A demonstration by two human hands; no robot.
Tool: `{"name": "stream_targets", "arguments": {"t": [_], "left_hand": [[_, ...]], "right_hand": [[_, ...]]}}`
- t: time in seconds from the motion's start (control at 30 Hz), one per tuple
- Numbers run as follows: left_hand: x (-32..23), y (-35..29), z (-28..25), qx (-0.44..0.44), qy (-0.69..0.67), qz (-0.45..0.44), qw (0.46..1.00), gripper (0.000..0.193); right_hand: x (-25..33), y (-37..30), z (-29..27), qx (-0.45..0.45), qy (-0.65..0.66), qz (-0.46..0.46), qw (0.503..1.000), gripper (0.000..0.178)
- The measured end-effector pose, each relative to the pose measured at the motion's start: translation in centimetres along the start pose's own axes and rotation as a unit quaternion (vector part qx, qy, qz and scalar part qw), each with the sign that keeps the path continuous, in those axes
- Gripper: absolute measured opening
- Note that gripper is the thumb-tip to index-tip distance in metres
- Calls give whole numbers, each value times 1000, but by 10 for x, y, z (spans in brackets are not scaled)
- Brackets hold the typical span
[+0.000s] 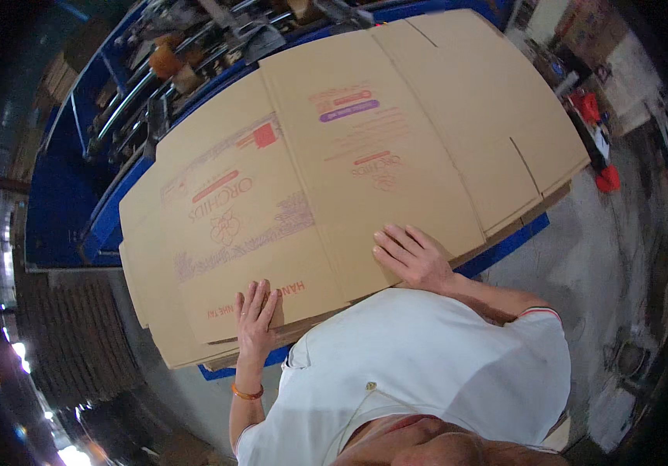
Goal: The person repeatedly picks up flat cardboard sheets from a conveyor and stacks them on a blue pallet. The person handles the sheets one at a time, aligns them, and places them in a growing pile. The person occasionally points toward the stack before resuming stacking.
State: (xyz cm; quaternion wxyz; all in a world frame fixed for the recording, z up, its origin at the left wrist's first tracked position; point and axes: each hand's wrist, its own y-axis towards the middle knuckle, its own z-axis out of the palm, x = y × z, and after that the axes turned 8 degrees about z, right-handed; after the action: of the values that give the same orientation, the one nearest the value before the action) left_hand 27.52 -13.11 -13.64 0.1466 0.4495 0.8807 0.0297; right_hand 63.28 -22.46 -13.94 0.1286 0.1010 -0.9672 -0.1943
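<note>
A large flattened cardboard box (373, 210) lies in front of me, brown with red and purple print and a flower drawing. Fold lines run across it, and slots are cut at its right part. My left hand (256, 317) rests flat on its near left edge, fingers stretched out. Farther right, my right hand (414, 260) lies on the same sheet near its front edge, fingers extended. Neither hand grips anything. More cardboard layers (175, 349) show beneath the top sheet at the left corner.
A blue machine frame (62, 206) with metal rods and rollers stands behind the cardboard. A blue rail (508, 242) shows under its right front edge. Stacked flat cardboard (74, 338) sits at the left. Red objects (607, 179) are at the right, above the grey floor (559, 264).
</note>
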Motion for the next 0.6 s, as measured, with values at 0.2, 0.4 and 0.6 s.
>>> {"name": "stream_targets", "arguments": {"t": [0.2, 0.4, 0.6], "left_hand": [[-1, 7, -6, 19, 17, 14, 1000, 63], [-1, 1, 0, 7, 11, 16, 1000, 72], [-4, 3, -5, 15, 13, 13, 1000, 73]], "right_hand": [[0, -3, 3, -18, -22, 3, 1000, 37], [0, -3, 0, -9, -2, 15, 1000, 39], [0, -2, -1, -44, -3, 11, 999, 34]]}}
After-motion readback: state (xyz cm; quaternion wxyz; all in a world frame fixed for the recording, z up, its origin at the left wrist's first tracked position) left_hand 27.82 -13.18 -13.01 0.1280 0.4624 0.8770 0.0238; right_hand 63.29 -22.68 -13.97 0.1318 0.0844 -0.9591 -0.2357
